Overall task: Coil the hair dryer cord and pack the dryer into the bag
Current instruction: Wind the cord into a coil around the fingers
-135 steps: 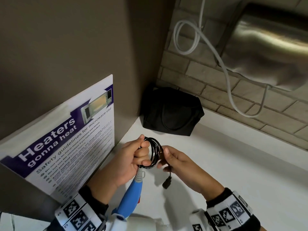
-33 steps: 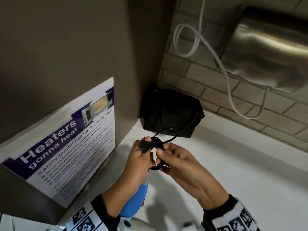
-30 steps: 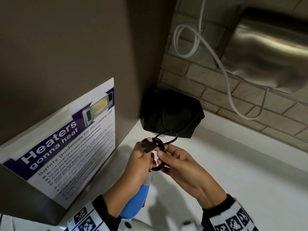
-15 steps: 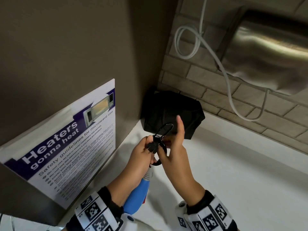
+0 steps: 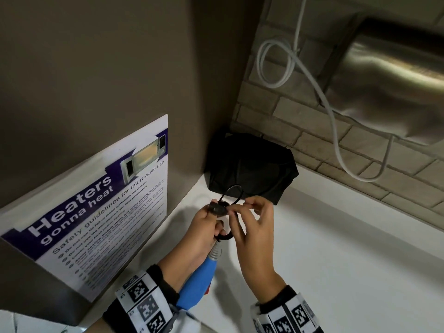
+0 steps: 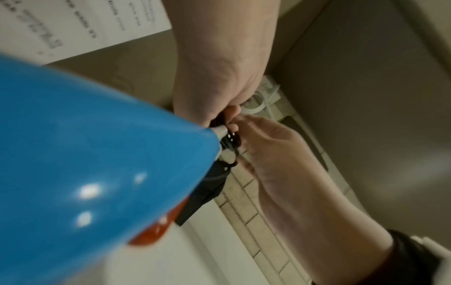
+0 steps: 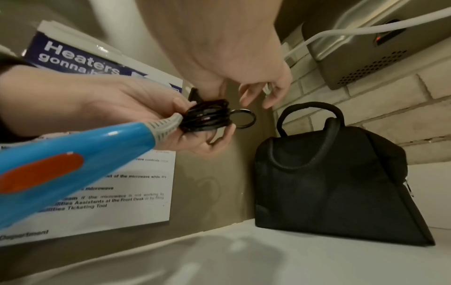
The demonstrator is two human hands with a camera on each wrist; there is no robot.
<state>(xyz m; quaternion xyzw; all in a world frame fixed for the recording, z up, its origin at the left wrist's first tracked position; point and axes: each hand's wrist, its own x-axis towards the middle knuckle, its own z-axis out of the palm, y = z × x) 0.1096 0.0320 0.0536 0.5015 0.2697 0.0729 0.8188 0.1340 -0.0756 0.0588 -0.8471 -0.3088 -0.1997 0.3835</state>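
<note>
My left hand (image 5: 211, 222) grips a tight coil of black cord (image 7: 207, 116) where it leaves the grey collar of the blue hair dryer (image 5: 199, 281). The dryer's handle with its orange button (image 7: 41, 171) hangs below that hand. The plug (image 5: 216, 209) lies on top of the coil under my left thumb. One small loop (image 7: 242, 118) sticks out of the coil. My right hand (image 5: 236, 212) pinches the cord beside the plug with thumb and forefinger, its other fingers loosely curled. The black bag (image 5: 249, 164) stands in the corner just behind both hands.
A white counter (image 5: 336, 260) runs to the right. A brown panel with a microwave safety poster (image 5: 101, 205) closes the left side. On the brick wall hang a steel dryer unit (image 5: 389, 87) and a looping white cable (image 5: 336, 131).
The plug end that hung free is now held on top of the coil. My right hand, forefinger raised half a second ago, has come down onto the cord by the plug.
</note>
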